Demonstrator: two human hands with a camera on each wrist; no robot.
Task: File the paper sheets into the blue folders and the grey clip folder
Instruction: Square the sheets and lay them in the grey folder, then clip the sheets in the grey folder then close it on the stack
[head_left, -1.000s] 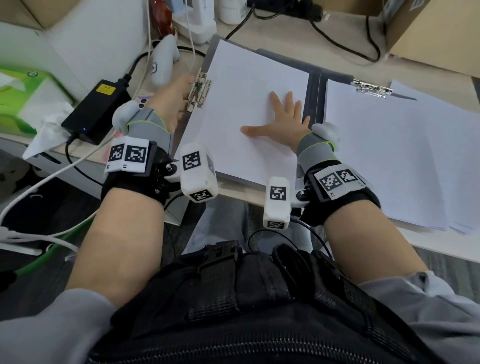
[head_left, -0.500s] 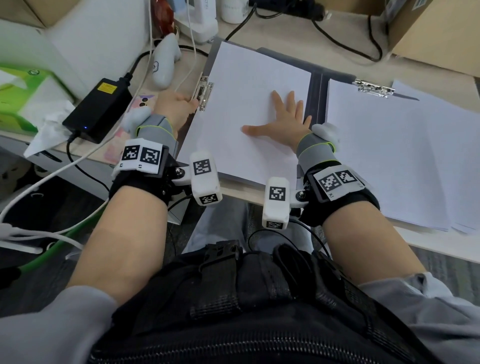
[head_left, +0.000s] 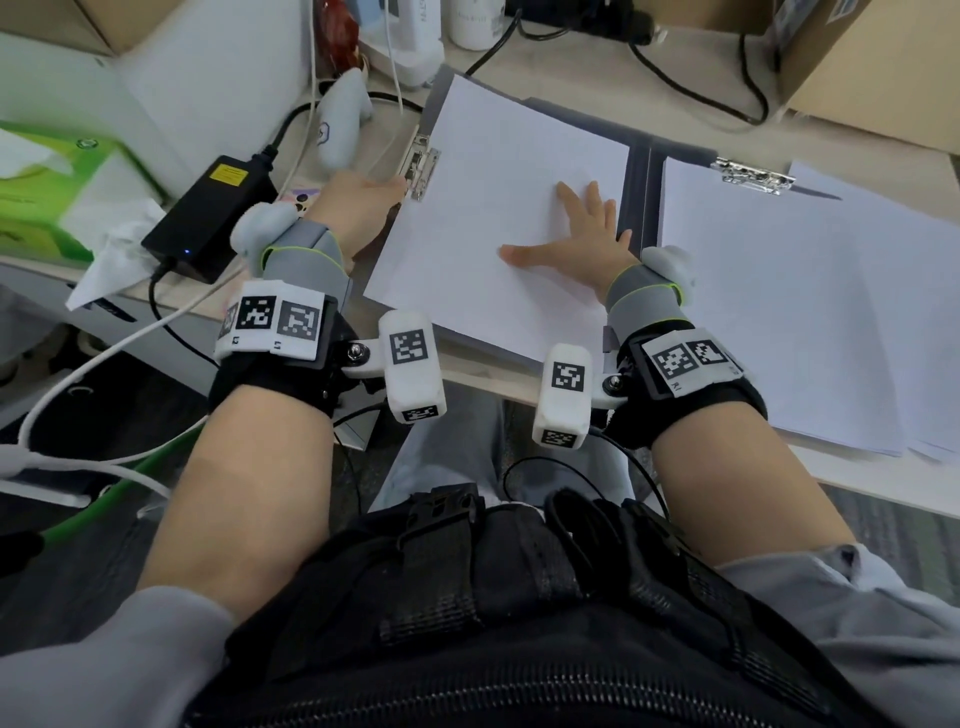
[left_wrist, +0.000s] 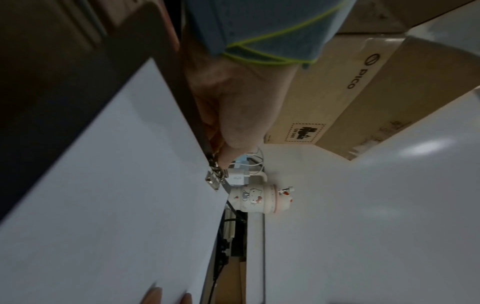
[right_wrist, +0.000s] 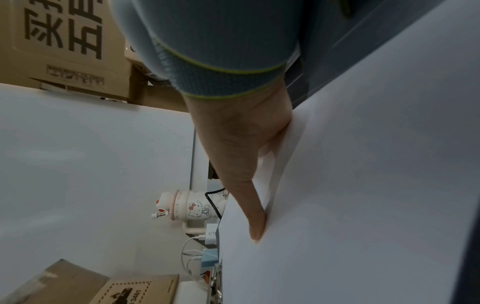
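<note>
your right hand (head_left: 582, 234) lies flat with the fingers spread on the paper sheets (head_left: 498, 208), holding nothing; it presses them down so they do not slide while the other hand works. these sheets lie on the left half of the open grey folder (head_left: 638, 171), on the desk (head_left: 571, 47) in front of you. your left hand (head_left: 363, 202) is at the metal clip (head_left: 423, 166) on the left edge of the sheets. in the left wrist view the fingers touch the clip's lever, but i cannot tell if they pinch it or only push. more sheets (head_left: 805, 312) lie on the right half under a second clip (head_left: 753, 176).
</note>
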